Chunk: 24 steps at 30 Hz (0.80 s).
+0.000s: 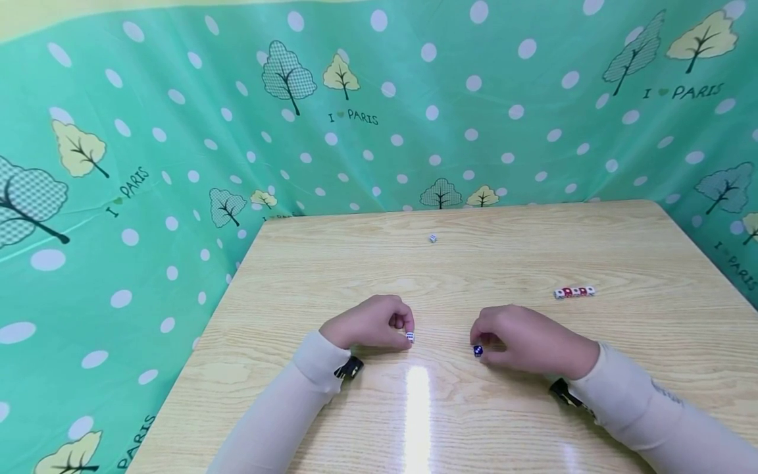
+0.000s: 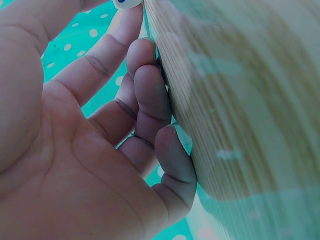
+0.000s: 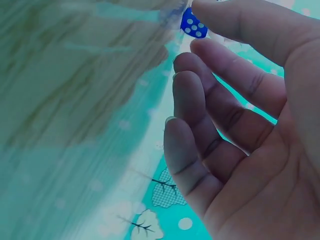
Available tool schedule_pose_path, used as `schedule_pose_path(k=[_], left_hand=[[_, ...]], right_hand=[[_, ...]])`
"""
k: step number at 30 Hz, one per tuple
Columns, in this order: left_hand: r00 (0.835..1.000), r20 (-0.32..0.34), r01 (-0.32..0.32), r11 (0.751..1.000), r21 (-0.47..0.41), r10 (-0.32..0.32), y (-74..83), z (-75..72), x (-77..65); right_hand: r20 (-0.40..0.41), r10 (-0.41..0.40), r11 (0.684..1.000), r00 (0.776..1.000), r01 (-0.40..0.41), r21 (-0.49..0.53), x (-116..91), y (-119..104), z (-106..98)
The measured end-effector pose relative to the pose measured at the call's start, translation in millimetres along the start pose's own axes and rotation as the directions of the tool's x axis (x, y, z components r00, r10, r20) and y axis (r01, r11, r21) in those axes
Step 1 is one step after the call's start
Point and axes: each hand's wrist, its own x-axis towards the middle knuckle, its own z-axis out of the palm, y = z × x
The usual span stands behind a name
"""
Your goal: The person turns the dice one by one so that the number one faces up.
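Note:
Low over the wooden table, my left hand (image 1: pixel 379 322) pinches a white die (image 1: pixel 410 336) between thumb and forefinger. Only a sliver of that white die (image 2: pixel 128 2) shows at the top of the left wrist view. To the right, my right hand (image 1: pixel 524 339) holds a blue die (image 1: pixel 478 351) by thumb and index fingertips at the table surface. White pips dot the face of the blue die (image 3: pixel 193 24) in the right wrist view, and the other fingers curl loosely below it. A short gap of table separates the two hands.
A row of several red and white dice (image 1: pixel 574 292) lies beyond my right hand. One more whitish die (image 1: pixel 432 238) sits near the back edge of the wooden table (image 1: pixel 355 263). A green dotted cloth (image 1: pixel 379 164) hangs behind and at both sides.

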Motion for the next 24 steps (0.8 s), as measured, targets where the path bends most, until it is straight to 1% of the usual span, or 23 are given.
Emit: schedule_pose_path(k=[6,10,18,24], left_hand=[[1.000,-0.005,-0.009,1.000,-0.009,0.009,-1.7,0.5,-0.2],[1.000,-0.004,-0.012,1.000,-0.013,0.012,-2.2,0.7,0.3],[1.000,-0.002,-0.003,1.000,-0.010,0.003,-0.4,0.5,-0.3],[1.000,-0.002,-0.001,1.000,-0.008,0.001,2.0,-0.2,-1.0]], right_hand=[[-0.006,-0.008,0.994,1.000,0.007,-0.113,1,-11,3],[-0.021,-0.035,0.987,0.999,0.031,-0.156,2,-13,5],[-0.037,-0.063,0.981,0.997,0.055,-0.184,2,-11,9],[-0.040,-0.073,0.982,0.997,0.064,-0.179,2,-11,9]])
